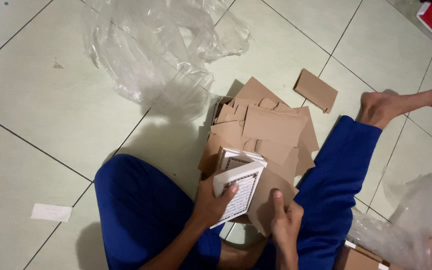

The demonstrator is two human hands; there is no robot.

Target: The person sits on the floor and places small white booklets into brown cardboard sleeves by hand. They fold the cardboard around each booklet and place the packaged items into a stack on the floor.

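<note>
With the left hand (208,202) pinching a small white book (239,192) over the lap and the right hand (285,220) pressed on a brown card sleeve (271,200), the book could slip, since that grip looks shallow.

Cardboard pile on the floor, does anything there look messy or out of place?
Yes. The brown cardboard pieces lie in a loose, askew heap, one piece apart on the tiles. Crumpled clear plastic wrap sprawls behind. The left hand holds a white book.
</note>
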